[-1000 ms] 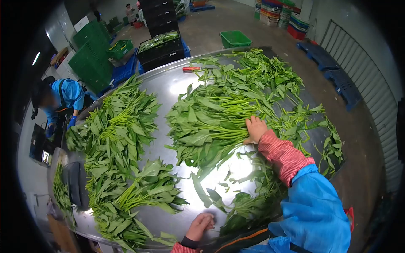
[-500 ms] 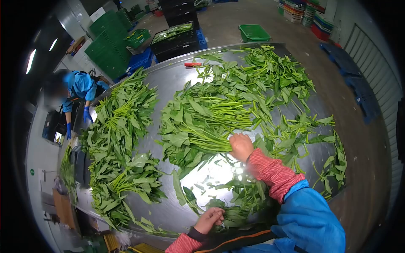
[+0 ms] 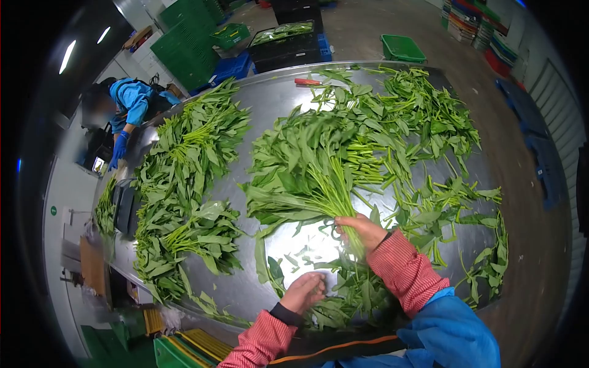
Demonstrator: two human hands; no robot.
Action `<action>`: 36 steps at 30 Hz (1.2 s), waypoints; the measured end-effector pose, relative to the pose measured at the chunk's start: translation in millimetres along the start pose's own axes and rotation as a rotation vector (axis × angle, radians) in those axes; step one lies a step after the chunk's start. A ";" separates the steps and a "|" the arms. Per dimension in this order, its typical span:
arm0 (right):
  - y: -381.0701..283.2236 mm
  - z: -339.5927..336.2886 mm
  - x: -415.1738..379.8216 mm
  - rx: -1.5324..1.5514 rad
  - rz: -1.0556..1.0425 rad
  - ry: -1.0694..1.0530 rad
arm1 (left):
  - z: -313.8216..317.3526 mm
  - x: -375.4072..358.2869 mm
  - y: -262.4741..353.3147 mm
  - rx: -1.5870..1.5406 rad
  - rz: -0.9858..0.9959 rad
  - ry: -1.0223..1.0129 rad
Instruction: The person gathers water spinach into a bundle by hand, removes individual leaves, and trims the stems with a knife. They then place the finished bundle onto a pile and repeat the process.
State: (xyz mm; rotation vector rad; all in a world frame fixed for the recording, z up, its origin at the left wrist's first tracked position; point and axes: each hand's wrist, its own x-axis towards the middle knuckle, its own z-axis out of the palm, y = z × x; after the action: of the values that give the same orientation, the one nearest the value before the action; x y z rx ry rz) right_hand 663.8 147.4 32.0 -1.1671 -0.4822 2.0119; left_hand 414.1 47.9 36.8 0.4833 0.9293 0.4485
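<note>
My right hand (image 3: 361, 232) is closed around the stem ends of a bunch of water spinach (image 3: 307, 175), which is lifted at the stems and fans out to the upper left. Beneath and behind it, more cut stems (image 3: 366, 161) lie on the metal table (image 3: 242, 270). My left hand (image 3: 305, 292) hovers low, closed with its fingers curled and no stem showing from it. Loose leaves and trimmings (image 3: 343, 306) lie beside and below that hand. Further to the right, scattered stems and leaves (image 3: 429, 205) spread over the table.
Bunches of greens (image 3: 193, 159) line the table's left side. A red-handled knife (image 3: 308, 81) lies near the far edge. Beyond stand a green crate (image 3: 402, 48) and black crates (image 3: 285, 54). A co-worker in blue (image 3: 132, 104) leans over the left edge. Green-yellow crates (image 3: 193, 348) stand below.
My right hand has taken hold of the bunch at its stem ends and raised them off the table. My left hand has moved slightly up from the loose leaves. The co-worker has bent lower.
</note>
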 end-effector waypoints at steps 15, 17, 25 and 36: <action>3.8 43.8 -27.8 -1.428 -0.365 0.076 | -1.4 53.1 15.0 -0.520 0.159 0.144; -19.8 23.8 -8.4 -1.615 -0.660 0.367 | 3.8 49.6 17.6 -0.501 0.151 0.183; -18.1 -10.4 51.1 -1.825 -0.918 0.428 | 4.3 35.5 28.8 -0.462 0.247 0.158; 42.6 52.6 -25.6 -1.478 -0.689 -0.182 | -16.1 42.1 7.3 -0.388 0.194 0.229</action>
State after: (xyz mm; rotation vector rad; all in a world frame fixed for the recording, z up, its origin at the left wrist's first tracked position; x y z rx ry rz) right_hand 608.9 102.6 46.6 -1.2302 -2.3059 0.9434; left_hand 421.5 80.5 5.6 0.1682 0.9891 0.8554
